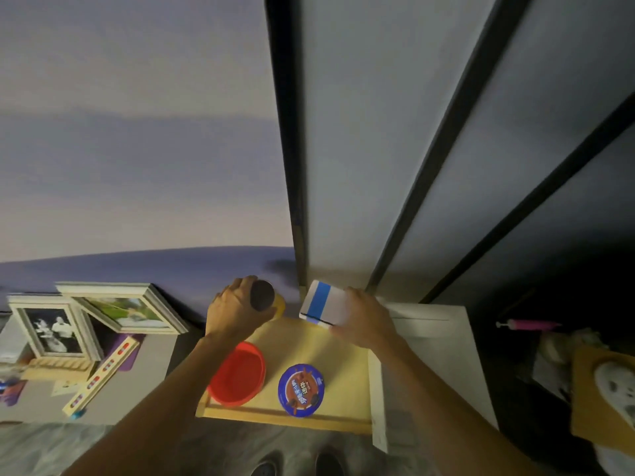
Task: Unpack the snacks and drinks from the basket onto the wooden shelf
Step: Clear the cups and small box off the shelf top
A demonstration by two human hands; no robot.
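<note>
Purple-grey wall (pixel 137 166) up top, pale panels (pixel 343 149) split by dark bars to the right, and down below sits the wooden shelf (pixel 309 341), seen from straight above. On it, front left, there's a red bowl (pixel 237 372), mouth up, its inside plain red. Just beside it to the right stands a blue snack tub (pixel 301 389), sealed under a printed lid with a chocolate picture, so what's inside can't be seen.

Now the hands, both out over the back of the shelf. The left hand (pixel 233 310) reaches to the back-left corner, fingers curled round a yellow can (pixel 264 296) with a dark top, tipped so the top faces the camera. Whether the can touches the wood is hard to tell. The right hand (pixel 364 321) is at the back right, gripping a white box (pixel 323 302) with a blue stripe by its right end, with the box tilted at the shelf's rear edge.

Off to the left, two picture frames (pixel 55 326) lean together. A pink pump (pixel 527 325) lies far right. Shoes (pixel 330 462) show at the bottom.
</note>
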